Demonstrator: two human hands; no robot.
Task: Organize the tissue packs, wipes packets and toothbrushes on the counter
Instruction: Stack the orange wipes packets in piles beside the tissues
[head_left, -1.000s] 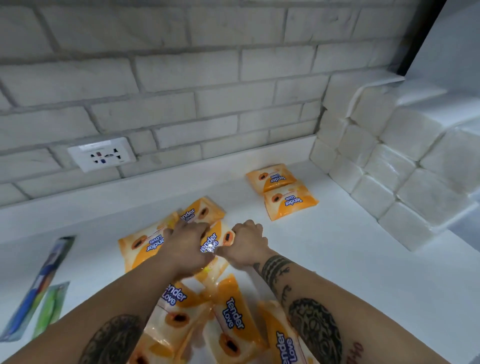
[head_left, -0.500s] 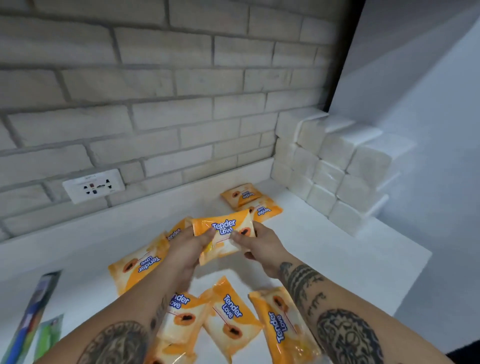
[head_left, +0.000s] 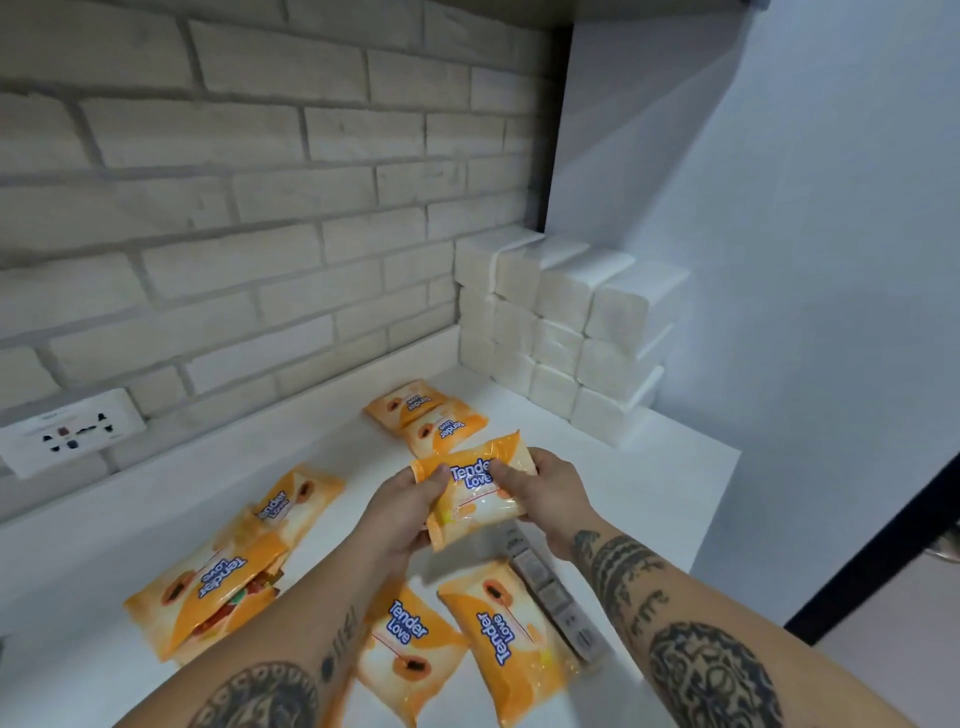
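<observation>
A pale brick wall (head_left: 260, 208) runs along the back, meeting a plain white side wall (head_left: 805, 260) at the right. Below them lies the white worktop (head_left: 649, 493), which carries everything else.

In the back right corner, the white tissue packs (head_left: 561, 322) are stacked in tidy rows, three high, against both walls. Orange "Tender Love" wipes packets lie in loose groups on the worktop. Two sit near the tissue stack, one (head_left: 402, 405) partly overlapping the other (head_left: 449, 431). On the left, several overlap in a heap, with a large one (head_left: 208, 587) in front and another (head_left: 298, 499) behind it. Two more lie at the front, between the tattooed forearms: one (head_left: 405, 644) face up and one (head_left: 509, 639) just to its right.

One wipes packet (head_left: 480, 491) is lifted clear of the worktop, just in front of the back pair, its printed face up. The left hand (head_left: 400, 514) grasps its left end and the right hand (head_left: 550, 493) grasps its right end, each thumb lying on the top face and the fingers curled underneath.

A white wall socket (head_left: 67, 431) is set in the brick at the left. A narrow grey strip (head_left: 556, 597) lies on the worktop beside the right forearm; what it is cannot be told.
</observation>
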